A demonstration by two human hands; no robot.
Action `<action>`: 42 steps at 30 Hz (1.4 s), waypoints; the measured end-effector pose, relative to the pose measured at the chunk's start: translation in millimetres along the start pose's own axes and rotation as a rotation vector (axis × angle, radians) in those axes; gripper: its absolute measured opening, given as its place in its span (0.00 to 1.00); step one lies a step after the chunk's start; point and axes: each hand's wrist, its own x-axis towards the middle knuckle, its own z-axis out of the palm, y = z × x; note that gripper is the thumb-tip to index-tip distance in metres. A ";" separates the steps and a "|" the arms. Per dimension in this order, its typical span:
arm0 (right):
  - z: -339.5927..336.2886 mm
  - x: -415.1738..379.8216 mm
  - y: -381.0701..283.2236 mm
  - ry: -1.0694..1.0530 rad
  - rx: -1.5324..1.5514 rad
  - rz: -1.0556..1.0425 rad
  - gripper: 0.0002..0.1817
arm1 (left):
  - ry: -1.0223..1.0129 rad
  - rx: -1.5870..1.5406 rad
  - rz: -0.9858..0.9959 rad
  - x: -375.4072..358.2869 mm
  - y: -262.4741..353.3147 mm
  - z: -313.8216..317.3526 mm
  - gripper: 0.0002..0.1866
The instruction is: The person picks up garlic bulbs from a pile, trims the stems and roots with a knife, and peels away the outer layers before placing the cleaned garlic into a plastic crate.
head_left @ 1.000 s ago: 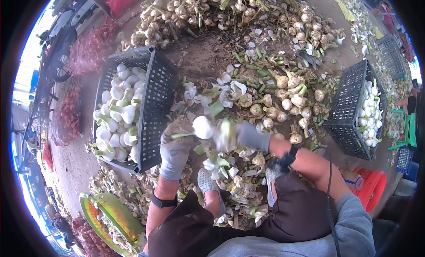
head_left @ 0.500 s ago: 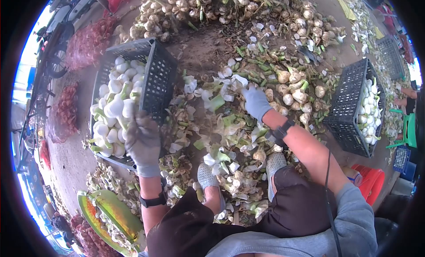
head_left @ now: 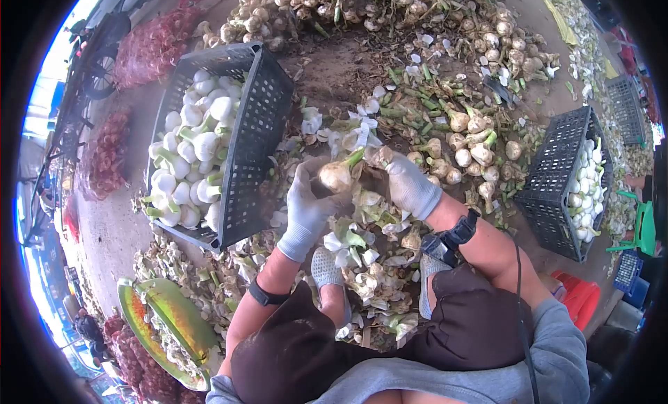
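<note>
My left hand point(head_left: 309, 203), in a pale glove, is wrapped round an unpeeled garlic bulb point(head_left: 335, 176) whose green stem points up and right. Close by on the right, my right hand point(head_left: 407, 185), also gloved, has its fingers pinched near the stem; what they hold is too small to make out. White peeled bulbs point(head_left: 204, 146) fill a tilted black crate point(head_left: 259, 136) left of my hands. Brownish untrimmed bulbs point(head_left: 462, 157) with stems lie to the right. Loose skins point(head_left: 362, 131) are scattered beneath and beyond my hands.
Another black crate point(head_left: 553, 174) with white bulbs stands at the right. A large garlic heap point(head_left: 390, 7) lies at the far side. Red net sacks point(head_left: 154, 45) are at the left, a green-yellow tray point(head_left: 182, 317) at lower left, and a red container point(head_left: 579, 296) at lower right.
My left hand has moved right from the crate of white bulbs and now holds an unpeeled bulb. My right hand has come down slightly, and the two hands are near each other.
</note>
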 end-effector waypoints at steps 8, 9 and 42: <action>-2.4 -8.2 22.4 0.019 -0.166 0.001 0.20 | 0.065 0.434 0.286 -6.0 -21.6 12.2 0.35; -12.2 -8.0 22.2 -0.036 -0.347 -0.017 0.21 | 0.059 0.392 0.267 -6.7 -20.6 13.2 0.35; -9.1 -5.8 27.0 0.032 -0.587 -0.281 0.15 | -0.177 -0.260 -0.218 -4.3 -27.0 6.3 0.30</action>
